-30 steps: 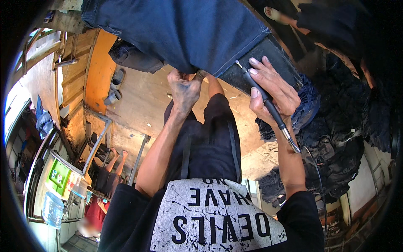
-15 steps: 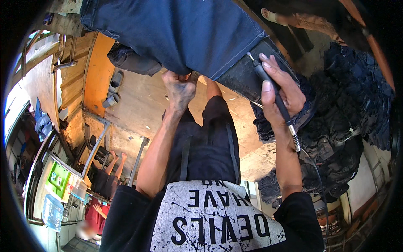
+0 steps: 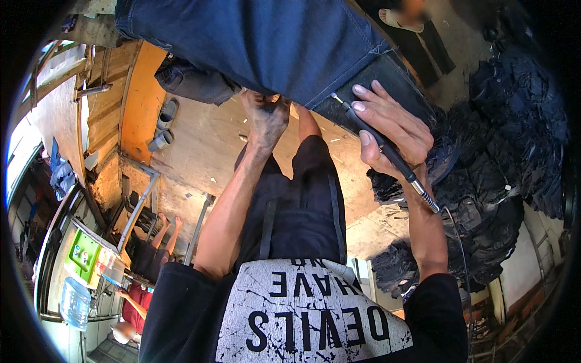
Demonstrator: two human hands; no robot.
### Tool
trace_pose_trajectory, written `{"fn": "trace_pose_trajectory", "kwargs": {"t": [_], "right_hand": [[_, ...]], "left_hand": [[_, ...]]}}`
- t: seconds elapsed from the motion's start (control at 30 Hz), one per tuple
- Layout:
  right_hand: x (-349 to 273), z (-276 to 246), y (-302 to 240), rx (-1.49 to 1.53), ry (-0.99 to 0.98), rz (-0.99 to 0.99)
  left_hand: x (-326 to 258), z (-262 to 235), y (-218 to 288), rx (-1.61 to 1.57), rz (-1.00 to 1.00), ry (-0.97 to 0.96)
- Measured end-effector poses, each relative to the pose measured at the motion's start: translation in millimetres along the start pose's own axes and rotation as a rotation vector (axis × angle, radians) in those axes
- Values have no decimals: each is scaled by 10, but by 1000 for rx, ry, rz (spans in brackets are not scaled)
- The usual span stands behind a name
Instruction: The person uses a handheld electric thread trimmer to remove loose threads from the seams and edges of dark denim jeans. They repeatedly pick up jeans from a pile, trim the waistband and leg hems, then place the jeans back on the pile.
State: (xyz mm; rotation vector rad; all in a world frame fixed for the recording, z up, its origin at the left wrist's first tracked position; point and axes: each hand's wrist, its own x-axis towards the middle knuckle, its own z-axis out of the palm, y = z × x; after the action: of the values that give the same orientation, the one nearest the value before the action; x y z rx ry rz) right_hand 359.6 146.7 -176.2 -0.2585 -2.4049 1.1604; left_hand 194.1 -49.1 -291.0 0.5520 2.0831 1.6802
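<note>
Since the earlier frames, the right hand (image 3: 390, 130) has slid up along the dark blue denim trouser leg (image 3: 260, 42), so the tip of its tool now sits closer to the stitched hem.

That long garment stretches across the top of the view, its long axis running from upper left down to the right, ending in a darker folded hem patch directly under the right fingertips (image 3: 363, 91). The slim black pen-shaped rotary tool (image 3: 387, 151) lies diagonally through the right hand, its metal tip pointing up-left onto the denim, its thin cable (image 3: 457, 242) trailing down past the wrist. The right fingers are wrapped around the tool shaft, with the upper two stretched flat on the cloth.

The left hand (image 3: 265, 118), stained dark, is clenched on the lower edge of the denim, just left of the tool tip, pinching the fabric from beneath. The right hand is the nearer one to the hem patch.

Beyond the right wrist lies a heap of dark denim garments (image 3: 502, 151); below the left forearm a bare concrete floor (image 3: 200, 151) shows.
</note>
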Motion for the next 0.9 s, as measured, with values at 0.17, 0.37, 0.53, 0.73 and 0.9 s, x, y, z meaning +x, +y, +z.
{"fn": "trace_pose_trajectory", "kwargs": {"t": [0.17, 0.37, 0.53, 0.73, 0.9], "right_hand": [[7, 24, 20, -10, 4, -18], [4, 25, 38, -36, 47, 6], [23, 18, 35, -32, 76, 22], [24, 7, 49, -52, 93, 34], [20, 10, 63, -57, 114, 38]], "left_hand": [[17, -1, 4, -19, 18, -2], [6, -6, 75, 19, -56, -14], [8, 21, 70, -63, -61, -14], [33, -15, 39, 30, -67, -54], [35, 13, 51, 39, -11, -1]]}}
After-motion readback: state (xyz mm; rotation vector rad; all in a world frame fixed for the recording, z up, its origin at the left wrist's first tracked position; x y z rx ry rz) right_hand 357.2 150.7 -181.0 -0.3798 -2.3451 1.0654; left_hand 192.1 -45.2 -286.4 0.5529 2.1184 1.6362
